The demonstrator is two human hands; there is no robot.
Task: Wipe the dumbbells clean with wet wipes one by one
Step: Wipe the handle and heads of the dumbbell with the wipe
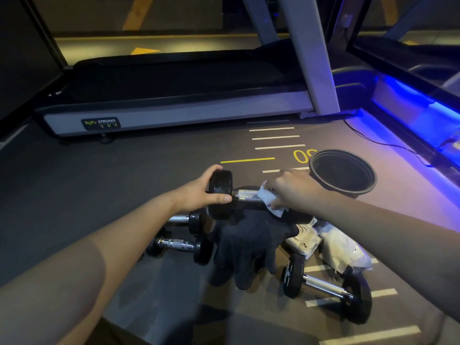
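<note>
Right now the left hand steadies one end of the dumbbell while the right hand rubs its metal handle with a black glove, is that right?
Not quite. The head view shows the right hand rubbing the metal handle with a white wet wipe, not a glove. The black glove lies underneath. The left hand does steady one end of the dumbbell.

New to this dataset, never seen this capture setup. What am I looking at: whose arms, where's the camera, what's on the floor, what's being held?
There is no robot here. One wide-angle camera sits on a person's head and looks forward and down, so the two bare arms are the wearer's own.

The left hand grips one black end of a dumbbell lifted off the gym floor. The right hand holds a white wet wipe against its metal handle.

On the floor below lie three more dumbbells, dark gloves and white packets, probably the wipes. A black bucket stands on the right, and a treadmill is behind.
</note>
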